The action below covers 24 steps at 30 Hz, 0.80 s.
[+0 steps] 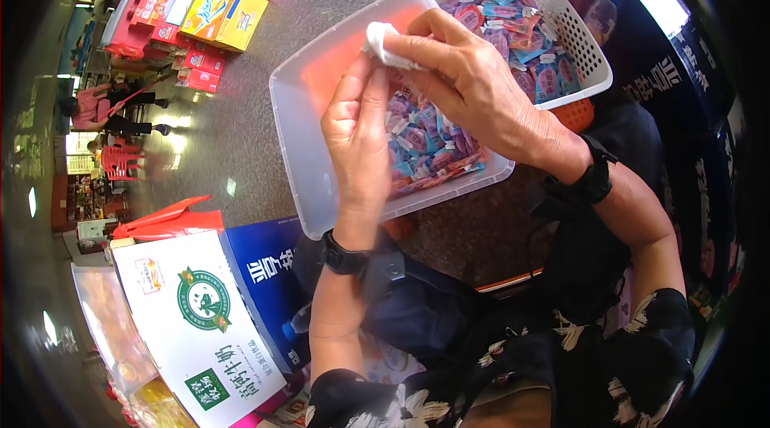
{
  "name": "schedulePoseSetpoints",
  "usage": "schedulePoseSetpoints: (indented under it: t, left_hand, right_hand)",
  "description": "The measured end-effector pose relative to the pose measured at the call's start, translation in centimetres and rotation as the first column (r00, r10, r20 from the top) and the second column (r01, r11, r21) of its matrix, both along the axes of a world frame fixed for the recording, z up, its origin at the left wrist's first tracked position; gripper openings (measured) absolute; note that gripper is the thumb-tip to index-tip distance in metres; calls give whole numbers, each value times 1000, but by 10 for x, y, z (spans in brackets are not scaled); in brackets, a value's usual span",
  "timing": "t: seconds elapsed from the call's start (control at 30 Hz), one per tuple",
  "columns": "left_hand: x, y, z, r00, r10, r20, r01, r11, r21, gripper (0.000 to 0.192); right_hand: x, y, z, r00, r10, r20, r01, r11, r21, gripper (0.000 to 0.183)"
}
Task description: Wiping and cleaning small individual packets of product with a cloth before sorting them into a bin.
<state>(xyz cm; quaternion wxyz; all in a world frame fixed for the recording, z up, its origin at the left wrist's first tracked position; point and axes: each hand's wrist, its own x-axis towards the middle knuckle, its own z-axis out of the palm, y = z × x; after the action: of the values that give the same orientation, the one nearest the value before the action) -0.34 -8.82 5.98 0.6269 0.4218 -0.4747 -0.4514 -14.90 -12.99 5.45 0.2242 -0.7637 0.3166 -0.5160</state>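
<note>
A small piece of white cloth or tissue is bunched between my two hands. My right hand pinches it between thumb and fingers. The fingertips of my left hand close on its lower left side; whether something small lies inside the folds is hidden. Both hands are above a translucent plastic bin. In the bin, partly covered by my hands, lie many small pink, purple and blue wrapped packets. Behind it on the right, a white perforated basket holds more similar packets.
A white and blue printed carton stands at lower left, with a red plastic bag behind it. Red and yellow boxes are stacked at upper left. Dark printed boxes line the right. A person is farther off, near red chairs.
</note>
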Motion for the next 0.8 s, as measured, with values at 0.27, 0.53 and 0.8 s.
schedulePoseSetpoints:
  t: [0.27, 0.53, 0.8]
  left_hand:
    - [6, 0, 3, 998, -33, 53, 31, 999, 32, 34]
    - [5, 3, 4, 999, 22, 38, -23, 999, 23, 32]
    - [16, 1, 14, 992, 12, -123, 1, 995, 104, 32]
  right_hand:
    - [0, 6, 2, 996, -9, -85, 2, 997, -81, 33]
    - [-8, -15, -2, 993, -103, -57, 99, 993, -71, 29]
    - [-7, -2, 11, 990, -96, -104, 73, 975, -209, 35]
